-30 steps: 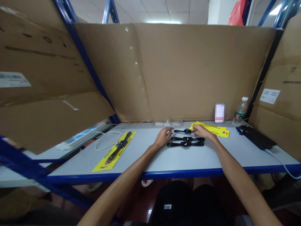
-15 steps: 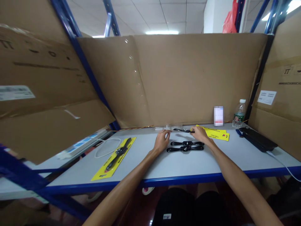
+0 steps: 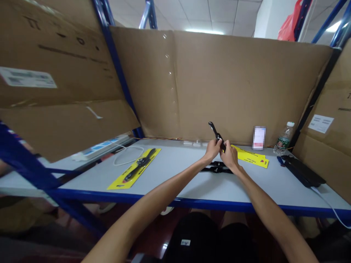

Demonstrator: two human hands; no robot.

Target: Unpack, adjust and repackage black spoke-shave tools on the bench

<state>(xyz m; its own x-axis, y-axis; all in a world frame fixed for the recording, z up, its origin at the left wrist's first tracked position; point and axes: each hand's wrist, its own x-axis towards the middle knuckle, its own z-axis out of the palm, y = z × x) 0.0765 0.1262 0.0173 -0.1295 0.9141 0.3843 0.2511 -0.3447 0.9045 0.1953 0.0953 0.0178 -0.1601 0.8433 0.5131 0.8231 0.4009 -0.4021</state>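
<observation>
A black spokeshave (image 3: 218,136) is raised off the table, tilted with one handle pointing up and to the left. My right hand (image 3: 229,155) is wrapped round its lower handle, which is mostly hidden. At the middle of the tool my left hand (image 3: 211,150) is closed, its thumb against the body. Below my hands, two more black spokeshaves (image 3: 216,170) lie side by side on the table, partly covered by my hands and wrists. To the left, another spokeshave (image 3: 142,161) rests on a yellow card (image 3: 117,184).
Yellow cards (image 3: 252,157) lie right of my hands. Behind are clear plastic pieces (image 3: 196,144) and a propped-up phone (image 3: 259,138). A water bottle (image 3: 282,140) and a black case (image 3: 303,171) stand at the right. A white cable (image 3: 120,148) curls at the left. Cardboard (image 3: 219,87) walls the back.
My right hand has lifted the spokeshave from the back of the table and turned it up. My left hand has moved right and closed on it. The view has shifted slightly.
</observation>
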